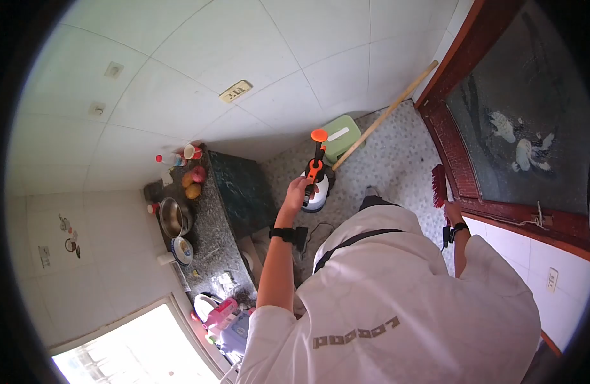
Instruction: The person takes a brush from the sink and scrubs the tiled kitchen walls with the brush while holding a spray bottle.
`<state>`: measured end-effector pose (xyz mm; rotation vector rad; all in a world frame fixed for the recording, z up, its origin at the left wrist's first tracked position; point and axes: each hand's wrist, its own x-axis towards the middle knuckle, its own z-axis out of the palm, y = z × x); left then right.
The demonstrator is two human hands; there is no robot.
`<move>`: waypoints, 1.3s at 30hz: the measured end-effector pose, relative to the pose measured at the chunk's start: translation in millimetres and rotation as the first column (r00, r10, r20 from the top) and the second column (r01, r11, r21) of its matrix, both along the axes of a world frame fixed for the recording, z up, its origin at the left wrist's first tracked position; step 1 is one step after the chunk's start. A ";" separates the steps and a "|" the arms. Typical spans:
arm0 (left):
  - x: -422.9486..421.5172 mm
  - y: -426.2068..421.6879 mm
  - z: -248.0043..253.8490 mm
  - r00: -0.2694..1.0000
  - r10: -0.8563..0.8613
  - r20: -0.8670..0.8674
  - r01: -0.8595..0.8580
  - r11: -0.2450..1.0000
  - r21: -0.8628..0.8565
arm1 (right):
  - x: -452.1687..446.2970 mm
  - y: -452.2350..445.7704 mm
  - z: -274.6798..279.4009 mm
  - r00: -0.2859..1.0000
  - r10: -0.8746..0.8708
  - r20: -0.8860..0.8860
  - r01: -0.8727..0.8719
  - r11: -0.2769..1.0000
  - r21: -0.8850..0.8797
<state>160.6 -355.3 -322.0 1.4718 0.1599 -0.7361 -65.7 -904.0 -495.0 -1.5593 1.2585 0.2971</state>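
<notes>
My left hand (pixel 300 194) is closed around the black and orange head of a pump spray bottle (pixel 316 200). The bottle has a round orange knob on top and a white body, and stands out in front of me above the floor. Down at my right side, my right hand (pixel 453 210) grips a red bristled brush (pixel 439 183); its bristles are near the wooden door frame. My right fingers are partly hidden behind the brush end.
A light green bin (pixel 350 133) stands against the tiled wall, with a wooden pole (pixel 391 112) leaning beside it. On the left, a stone counter (pixel 212 221) bears a metal bowl (pixel 174 217), fruit and bottles. A red-framed door (pixel 458 150) is at right.
</notes>
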 end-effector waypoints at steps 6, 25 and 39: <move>-19.3 -2.6 -9.1 0.997 0.076 0.002 -0.076 0.996 -0.051 | -10.3 -1.6 2.5 0.998 0.059 -0.019 -0.060 0.997 -0.048; -96.9 148.5 -62.9 0.744 0.657 -0.121 -0.652 0.754 0.079 | -48.5 2.3 -9.8 0.999 0.038 -0.035 -0.036 0.998 0.049; -90.4 115.2 -68.9 0.960 0.231 -0.159 -0.210 0.968 0.137 | -58.2 23.8 11.6 0.999 0.015 0.046 -0.015 1.000 0.003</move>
